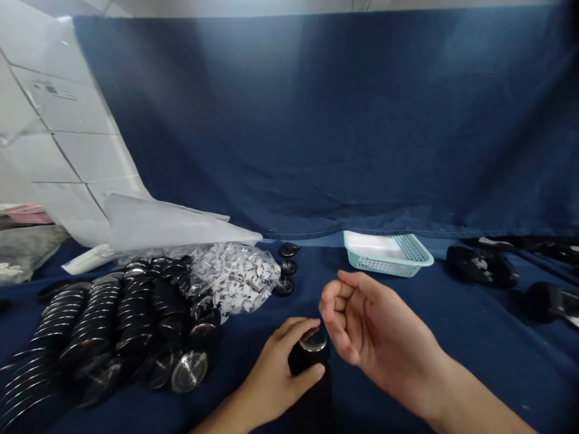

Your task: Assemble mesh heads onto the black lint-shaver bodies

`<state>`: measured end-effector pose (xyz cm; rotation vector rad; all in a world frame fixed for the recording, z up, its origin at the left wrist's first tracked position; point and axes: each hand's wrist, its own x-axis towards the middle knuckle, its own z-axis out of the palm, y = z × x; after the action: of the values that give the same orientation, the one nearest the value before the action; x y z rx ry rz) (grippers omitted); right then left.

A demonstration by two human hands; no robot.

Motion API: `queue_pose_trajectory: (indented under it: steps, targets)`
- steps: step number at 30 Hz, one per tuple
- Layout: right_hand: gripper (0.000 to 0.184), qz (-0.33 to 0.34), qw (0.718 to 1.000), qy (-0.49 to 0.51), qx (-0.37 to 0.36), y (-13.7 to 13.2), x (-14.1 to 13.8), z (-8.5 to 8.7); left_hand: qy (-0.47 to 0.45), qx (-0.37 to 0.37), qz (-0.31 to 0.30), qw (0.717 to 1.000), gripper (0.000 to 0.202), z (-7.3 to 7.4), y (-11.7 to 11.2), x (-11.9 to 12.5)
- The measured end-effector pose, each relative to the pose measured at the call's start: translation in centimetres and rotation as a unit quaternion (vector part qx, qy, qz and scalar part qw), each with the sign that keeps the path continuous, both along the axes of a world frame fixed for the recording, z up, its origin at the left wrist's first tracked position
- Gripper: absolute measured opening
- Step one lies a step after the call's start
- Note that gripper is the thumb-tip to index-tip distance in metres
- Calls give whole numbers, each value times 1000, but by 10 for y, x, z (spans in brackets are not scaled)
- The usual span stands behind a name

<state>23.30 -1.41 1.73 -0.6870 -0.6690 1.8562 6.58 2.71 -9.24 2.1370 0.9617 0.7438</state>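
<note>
My left hand (283,369) is wrapped round a black fabric shaver (313,339), thumb on the near side. The shaver's round, perforated metal head faces up; its lower body fades into the dark cloth. Just to its right, my right hand (384,337) is raised with the palm turned inward and the fingers loosely curved. Nothing shows in that palm. On the left lie rows of stacked black round caps with shiny rims (131,319). One perforated metal disc (190,371) faces me at the near end of these rows.
A clear bag of small white plastic parts (239,274) rests behind the caps. Beside it, several black round pieces (284,285) form a short line. A light-blue basket (409,269) stands at the back. Black devices (482,265) lie at right. Dark blue cloth (325,132) hangs behind.
</note>
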Motion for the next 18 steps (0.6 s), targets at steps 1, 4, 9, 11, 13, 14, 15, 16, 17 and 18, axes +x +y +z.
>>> queue_pose_trajectory:
  steps: [1, 4, 9, 11, 13, 14, 15, 16, 17, 18]
  targets:
    - [31, -27, 999, -10, -17, 8, 4, -7, -9, 8, 0, 1000, 53, -1, 1, -1]
    - [25, -91, 990, -106, -13, 20, 17, -36, -14, 30, 21, 999, 48, -4, 4, -4]
    - [12, -108, 957, -262, 56, 18, 30, -69, 50, 64, 42, 996, 54, -8, 7, -11]
    - [11, -80, 973, -215, 33, 20, 32, -71, 64, 72, 39, 995, 55, -9, 8, -12]
    - [15, -59, 985, -159, -12, 24, 34, -71, 65, 78, 38, 994, 55, -9, 7, -13]
    - [19, -53, 988, -140, -42, 26, 35, -70, 66, 82, 38, 994, 55, -8, 7, -13]
    - [23, -52, 988, -127, -70, 28, 36, -68, 68, 86, 40, 993, 54, -8, 7, -13]
    - [27, -56, 987, -119, -91, 29, 37, -67, 74, 90, 43, 992, 54, -7, 7, -13]
    - [30, -61, 986, -119, -99, 30, 37, -67, 84, 94, 45, 991, 55, -5, 6, -13]
    - [32, -68, 986, -125, -89, 30, 37, -67, 97, 99, 47, 989, 58, -3, 6, -13]
